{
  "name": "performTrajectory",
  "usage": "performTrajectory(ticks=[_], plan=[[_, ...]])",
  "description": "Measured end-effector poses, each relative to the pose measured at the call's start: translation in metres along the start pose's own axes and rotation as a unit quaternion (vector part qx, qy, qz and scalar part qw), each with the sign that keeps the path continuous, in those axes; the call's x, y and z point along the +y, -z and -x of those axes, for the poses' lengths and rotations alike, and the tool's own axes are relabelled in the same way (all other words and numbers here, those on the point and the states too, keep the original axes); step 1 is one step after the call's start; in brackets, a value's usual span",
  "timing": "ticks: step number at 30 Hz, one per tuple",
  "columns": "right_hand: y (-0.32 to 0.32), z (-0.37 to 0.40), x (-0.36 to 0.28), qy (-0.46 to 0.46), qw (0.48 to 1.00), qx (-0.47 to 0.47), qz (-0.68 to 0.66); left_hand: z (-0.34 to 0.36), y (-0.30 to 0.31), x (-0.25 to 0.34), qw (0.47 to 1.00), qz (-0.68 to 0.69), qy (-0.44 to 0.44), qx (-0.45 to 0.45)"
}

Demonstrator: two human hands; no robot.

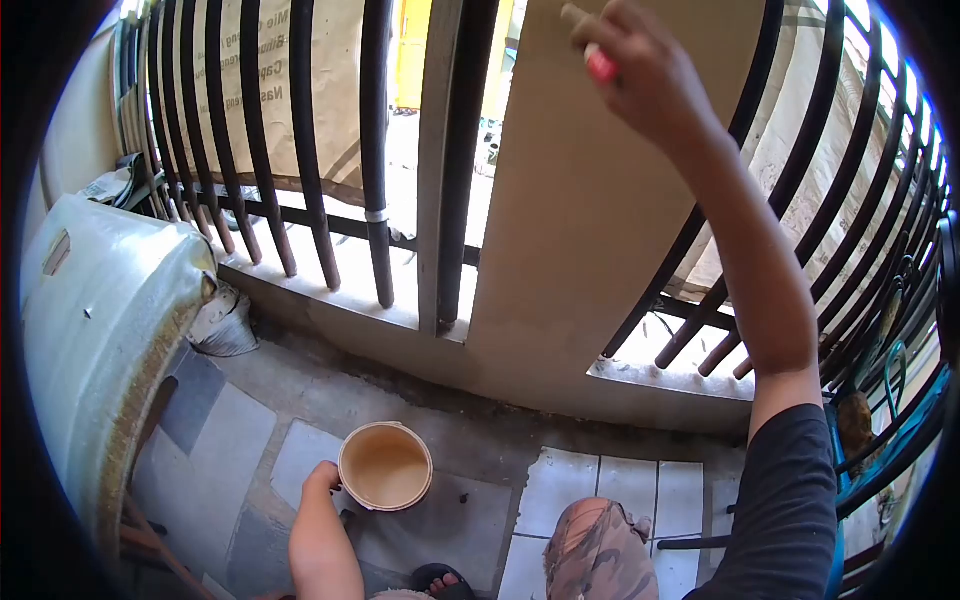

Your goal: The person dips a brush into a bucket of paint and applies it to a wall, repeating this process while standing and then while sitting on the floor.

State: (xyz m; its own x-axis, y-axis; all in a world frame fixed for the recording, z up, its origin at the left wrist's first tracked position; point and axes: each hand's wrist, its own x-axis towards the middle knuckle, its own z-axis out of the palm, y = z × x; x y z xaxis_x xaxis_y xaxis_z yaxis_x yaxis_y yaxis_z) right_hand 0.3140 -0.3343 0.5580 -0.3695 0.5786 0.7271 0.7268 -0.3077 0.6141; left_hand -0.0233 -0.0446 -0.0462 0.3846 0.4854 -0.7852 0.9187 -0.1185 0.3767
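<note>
A cream-coloured bucket (386, 505) with its open top facing me is low down, left of the middle of the view. My left hand (321, 482) is closed on the left side of its rim. The bucket's inside looks beige. High up, my right hand (640, 75) is raised in front of a smooth beige pillar (560, 220). Its fingers are wrapped round a thing with a red end (600, 64). The rest of that thing is hidden by the fingers and the top edge of the view.
Dark metal bars (375, 150) stand on a low wall (330, 320) on both sides of the pillar. A pale, worn rounded panel (110, 290) is at the left. White tiles (560, 490) and grey paving cover the floor. Dark metal rods and a blue item (905, 420) stand at the right.
</note>
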Motion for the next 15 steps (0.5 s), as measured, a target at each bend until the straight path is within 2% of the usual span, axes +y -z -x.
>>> performTrajectory(ticks=[4, 6, 9, 12, 14, 15], plan=[[-0.035, 0.089, -0.049, 0.018, 0.976, -0.213, -0.029, -0.017, -0.002, -0.019, 1.000, -0.007, 0.008, -0.008], [-0.037, 0.132, -0.090, 0.020, 0.965, -0.225, -0.134, -0.019, 0.002, -0.021, 1.000, 0.001, 0.014, -0.006], [-0.020, 0.126, -0.099, -0.014, 0.946, -0.257, -0.195, -0.010, 0.004, -0.016, 0.999, 0.015, 0.044, 0.014], [-0.009, 0.079, -0.053, -0.013, 0.995, -0.079, -0.067, -0.013, -0.002, -0.022, 0.999, -0.001, 0.041, -0.011], [0.001, 0.048, -0.025, -0.008, 1.000, -0.002, 0.024, -0.015, -0.002, -0.024, 1.000, -0.004, 0.022, -0.004], [-0.006, 0.046, -0.016, -0.013, 1.000, -0.007, 0.024, -0.011, -0.002, -0.021, 1.000, -0.010, 0.025, -0.006]])
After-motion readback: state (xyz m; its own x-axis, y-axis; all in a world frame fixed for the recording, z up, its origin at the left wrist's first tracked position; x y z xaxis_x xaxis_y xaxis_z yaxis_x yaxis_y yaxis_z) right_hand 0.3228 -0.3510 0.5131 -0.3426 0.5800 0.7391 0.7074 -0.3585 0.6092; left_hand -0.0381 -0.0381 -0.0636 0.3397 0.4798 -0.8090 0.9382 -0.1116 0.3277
